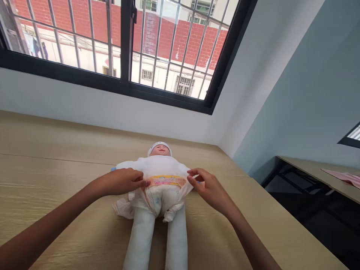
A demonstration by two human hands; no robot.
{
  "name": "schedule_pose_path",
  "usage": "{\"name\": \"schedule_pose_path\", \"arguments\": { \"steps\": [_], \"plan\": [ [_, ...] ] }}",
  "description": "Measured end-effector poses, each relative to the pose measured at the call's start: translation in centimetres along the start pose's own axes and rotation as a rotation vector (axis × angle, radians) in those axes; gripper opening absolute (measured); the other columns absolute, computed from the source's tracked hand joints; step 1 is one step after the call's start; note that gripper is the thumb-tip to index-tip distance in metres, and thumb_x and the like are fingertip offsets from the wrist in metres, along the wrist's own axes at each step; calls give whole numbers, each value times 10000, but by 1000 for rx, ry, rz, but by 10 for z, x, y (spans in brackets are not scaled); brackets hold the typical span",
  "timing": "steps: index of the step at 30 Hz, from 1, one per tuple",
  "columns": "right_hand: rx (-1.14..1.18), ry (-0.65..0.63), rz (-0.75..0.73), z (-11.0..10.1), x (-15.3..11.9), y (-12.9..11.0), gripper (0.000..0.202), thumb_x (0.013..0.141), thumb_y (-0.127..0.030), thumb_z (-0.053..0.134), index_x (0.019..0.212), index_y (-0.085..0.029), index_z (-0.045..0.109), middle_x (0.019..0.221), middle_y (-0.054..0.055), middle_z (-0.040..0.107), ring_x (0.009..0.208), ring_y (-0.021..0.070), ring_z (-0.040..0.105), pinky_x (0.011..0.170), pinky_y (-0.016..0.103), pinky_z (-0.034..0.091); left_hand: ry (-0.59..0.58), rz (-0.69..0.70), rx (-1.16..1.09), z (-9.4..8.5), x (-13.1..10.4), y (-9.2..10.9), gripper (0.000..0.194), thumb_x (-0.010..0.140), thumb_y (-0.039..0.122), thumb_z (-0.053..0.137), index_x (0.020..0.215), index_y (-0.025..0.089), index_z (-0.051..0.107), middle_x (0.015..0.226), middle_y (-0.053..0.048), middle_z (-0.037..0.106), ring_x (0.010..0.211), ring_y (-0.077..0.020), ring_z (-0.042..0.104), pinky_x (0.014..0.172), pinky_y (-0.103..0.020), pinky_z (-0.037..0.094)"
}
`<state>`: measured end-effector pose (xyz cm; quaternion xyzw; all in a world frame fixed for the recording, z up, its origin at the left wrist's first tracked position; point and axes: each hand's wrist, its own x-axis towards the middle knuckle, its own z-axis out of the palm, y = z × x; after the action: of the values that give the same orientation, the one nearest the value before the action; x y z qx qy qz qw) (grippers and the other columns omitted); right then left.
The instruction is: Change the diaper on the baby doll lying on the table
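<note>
A pale wood-grain table (62, 144), as I see it from my remote seat, fills the lower frame beneath a black-framed, barred window (125, 48) across the top. Lying face up at lower center is a baby doll (160, 165) in a white top, its legs reaching the bottom edge. Around its hips sits a diaper (170, 197) with an orange band. The right hand (206, 185), fingers bent, meets its right-hand flap; the left hand (126, 182), fingers together, touches the band's left end. At this size, I cannot tell whether either grips. A white cap (159, 143) tops the doll's head.
</note>
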<state>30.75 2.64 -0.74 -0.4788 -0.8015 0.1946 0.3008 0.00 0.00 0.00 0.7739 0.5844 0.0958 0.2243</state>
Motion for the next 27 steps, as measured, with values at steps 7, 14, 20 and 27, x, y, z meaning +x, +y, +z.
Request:
{"name": "schedule_pose_path", "arguments": {
  "steps": [7,14,20,27],
  "plan": [
    [130,82,-1,46,-13,39,270,997,-378,618,1151,-158,643,1114,67,684,924,181,683,816,379,601,25,-10,-457,33,8,-38,281,1002,404,609,1072,138,664,984,-50,693,822,-191,684,730,-363,594],
    [187,37,-182,61,13,23,227,997,-370,618,1079,-165,670,1092,61,697,968,188,680,878,402,583,-33,67,-685,25,16,-34,258,983,353,648,1135,145,653,1042,-63,695,854,-194,689,755,-378,604],
    [210,76,-172,70,19,43,239,1002,-378,608,1097,-166,664,1091,60,692,945,183,677,860,394,584,57,20,-612,30,28,-54,267,991,348,636,1167,147,644,1071,-71,691,867,-197,691,750,-376,608],
    [301,99,-18,79,17,79,306,990,-369,627,1224,-171,624,1224,87,655,1001,204,674,860,408,595,370,4,-264,27,22,-40,263,990,340,634,1177,154,643,1131,-83,680,946,-223,682,824,-424,595]
  ]
}}
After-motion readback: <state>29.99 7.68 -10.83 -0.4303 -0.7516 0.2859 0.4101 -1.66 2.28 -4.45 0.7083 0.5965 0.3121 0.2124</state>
